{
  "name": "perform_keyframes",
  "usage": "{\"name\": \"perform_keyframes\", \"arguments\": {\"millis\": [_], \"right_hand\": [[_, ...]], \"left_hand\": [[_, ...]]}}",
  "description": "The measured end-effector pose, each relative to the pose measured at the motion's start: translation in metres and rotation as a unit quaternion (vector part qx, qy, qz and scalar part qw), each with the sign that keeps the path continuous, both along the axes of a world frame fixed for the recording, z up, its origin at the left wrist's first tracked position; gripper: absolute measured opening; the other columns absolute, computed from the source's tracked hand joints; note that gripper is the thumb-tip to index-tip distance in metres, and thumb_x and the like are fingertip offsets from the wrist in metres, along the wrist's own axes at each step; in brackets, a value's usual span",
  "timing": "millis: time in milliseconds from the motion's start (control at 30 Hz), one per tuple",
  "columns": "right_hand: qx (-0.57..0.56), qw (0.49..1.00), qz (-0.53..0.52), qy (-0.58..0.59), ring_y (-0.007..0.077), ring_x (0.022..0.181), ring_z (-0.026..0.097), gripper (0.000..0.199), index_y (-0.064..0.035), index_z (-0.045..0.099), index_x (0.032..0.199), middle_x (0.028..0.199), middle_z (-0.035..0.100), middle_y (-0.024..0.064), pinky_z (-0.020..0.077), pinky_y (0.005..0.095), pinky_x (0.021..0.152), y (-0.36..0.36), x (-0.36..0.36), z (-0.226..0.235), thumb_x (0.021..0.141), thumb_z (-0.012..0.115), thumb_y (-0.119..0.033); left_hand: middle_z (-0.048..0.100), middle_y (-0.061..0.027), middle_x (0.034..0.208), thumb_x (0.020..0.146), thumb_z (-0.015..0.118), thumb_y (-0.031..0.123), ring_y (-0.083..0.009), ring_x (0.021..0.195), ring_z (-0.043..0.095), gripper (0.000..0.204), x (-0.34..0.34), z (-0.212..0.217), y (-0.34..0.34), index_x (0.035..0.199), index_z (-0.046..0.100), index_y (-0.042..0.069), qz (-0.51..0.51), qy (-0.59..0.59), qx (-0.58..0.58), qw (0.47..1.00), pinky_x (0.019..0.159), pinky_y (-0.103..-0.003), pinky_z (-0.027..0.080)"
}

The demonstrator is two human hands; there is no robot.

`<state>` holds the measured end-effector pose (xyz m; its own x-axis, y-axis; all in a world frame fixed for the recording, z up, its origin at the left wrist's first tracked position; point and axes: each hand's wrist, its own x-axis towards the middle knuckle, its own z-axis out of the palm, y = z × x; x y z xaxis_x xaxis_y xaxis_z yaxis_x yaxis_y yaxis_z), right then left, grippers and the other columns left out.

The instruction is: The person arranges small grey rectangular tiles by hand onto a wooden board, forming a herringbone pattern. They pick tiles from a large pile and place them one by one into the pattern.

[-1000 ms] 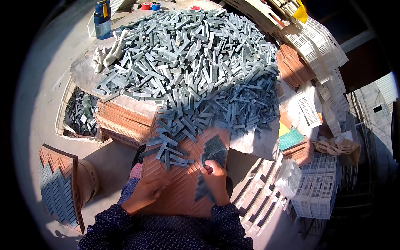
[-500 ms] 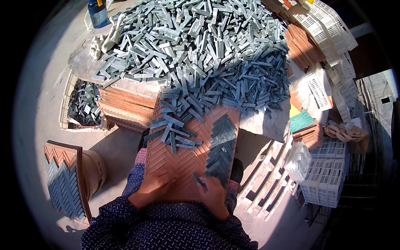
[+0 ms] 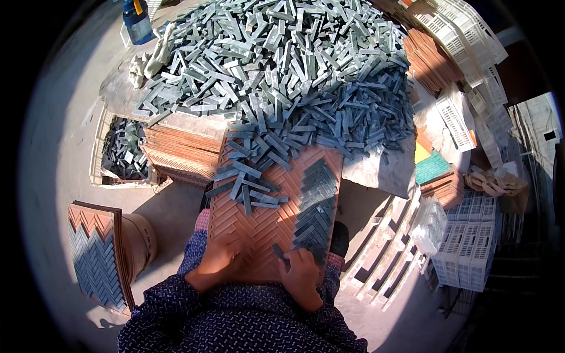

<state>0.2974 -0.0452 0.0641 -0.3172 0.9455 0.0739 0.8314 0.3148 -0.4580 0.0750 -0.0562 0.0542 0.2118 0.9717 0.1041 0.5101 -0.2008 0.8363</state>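
Terracotta-coloured herringbone tray [image 3: 268,220], lower centre, has open grooves between the hands. The right hand [image 3: 301,274] pinches a grey strip [image 3: 278,252] in its fingers; the left hand [image 3: 220,259] curls its fingers loosely over the tray's left edge.

There were 1 L hand [image 3: 222,260], 1 R hand [image 3: 300,272] w/ 1 grey strip [image 3: 279,252], 1 herringbone tray [image 3: 276,215], 1 heap [image 3: 265,65] w/ too many pcs. to ct., 1 blue btl. [image 3: 138,28], 1 slatted pallet [image 3: 366,272], 1 drum [image 3: 140,238], several white crates [image 3: 466,250], exact no. unclear.

You've brought your right hand [image 3: 300,273] and its dark strip [image 3: 279,252] toward the board's [image 3: 268,226] near edge, uncovering more laid strips [image 3: 316,217].
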Motion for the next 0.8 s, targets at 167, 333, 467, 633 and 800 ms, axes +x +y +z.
{"name": "perform_keyframes", "arguments": {"millis": [167, 333, 467, 633, 800], "right_hand": [[0.002, 1.000, -0.010, -0.014, 0.0296, 0.079, 0.056, 0.020, -0.0066, 0.060, 0.081, 0.081, 0.055, 0.0098, 0.0473, 0.0394, 0.065, 0.001, 0.003, 0.001, 0.066, 0.073, -0.010], [0.000, 1.000, 0.013, -0.021, 0.0293, 0.077, 0.057, 0.022, -0.0066, 0.060, 0.082, 0.081, 0.055, 0.0094, 0.0479, 0.0387, 0.063, 0.002, 0.004, 0.000, 0.066, 0.074, -0.012], [-0.044, 0.998, 0.028, -0.031, 0.0298, 0.078, 0.060, 0.023, -0.0076, 0.061, 0.088, 0.085, 0.057, 0.0099, 0.0493, 0.0389, 0.063, 0.026, -0.002, 0.022, 0.070, 0.073, -0.014], [0.083, 0.988, 0.064, 0.111, 0.0313, 0.085, 0.061, 0.024, -0.0066, 0.061, 0.097, 0.094, 0.061, 0.0113, 0.0509, 0.0403, 0.069, 0.089, -0.036, 0.015, 0.075, 0.069, -0.010], [0.028, 0.985, 0.136, 0.106, 0.0338, 0.088, 0.061, 0.026, -0.0041, 0.061, 0.103, 0.097, 0.062, 0.0141, 0.0511, 0.0392, 0.073, 0.119, -0.041, 0.005, 0.078, 0.065, -0.005]], "left_hand": [[0.060, -0.0150, 0.096, 0.077, 0.060, 0.003, -0.0338, 0.090, 0.058, 0.023, -0.002, 0.015, 0.031, 0.101, 0.062, 0.001, 0.031, 0.037, 0.053, 0.997, 0.075, -0.040, 0.048], [0.056, -0.0125, 0.101, 0.078, 0.060, 0.003, -0.0307, 0.095, 0.054, 0.027, 0.007, 0.017, 0.060, 0.104, 0.060, 0.001, 0.060, 0.111, 0.152, 0.980, 0.079, -0.038, 0.045], [0.055, -0.0112, 0.099, 0.075, 0.061, 0.006, -0.0290, 0.092, 0.053, 0.025, 0.016, 0.011, 0.076, 0.099, 0.057, 0.002, 0.065, 0.192, 0.167, 0.965, 0.078, -0.037, 0.045], [0.051, -0.0108, 0.092, 0.072, 0.055, 0.003, -0.0292, 0.086, 0.049, 0.020, 0.014, 0.000, 0.082, 0.092, 0.052, 0.002, 0.041, 0.204, 0.191, 0.959, 0.075, -0.038, 0.044], [0.051, -0.0107, 0.091, 0.071, 0.053, 0.001, -0.0300, 0.086, 0.049, 0.021, 0.013, 0.000, 0.082, 0.091, 0.051, 0.003, 0.014, 0.175, 0.200, 0.964, 0.072, -0.038, 0.043]]}}
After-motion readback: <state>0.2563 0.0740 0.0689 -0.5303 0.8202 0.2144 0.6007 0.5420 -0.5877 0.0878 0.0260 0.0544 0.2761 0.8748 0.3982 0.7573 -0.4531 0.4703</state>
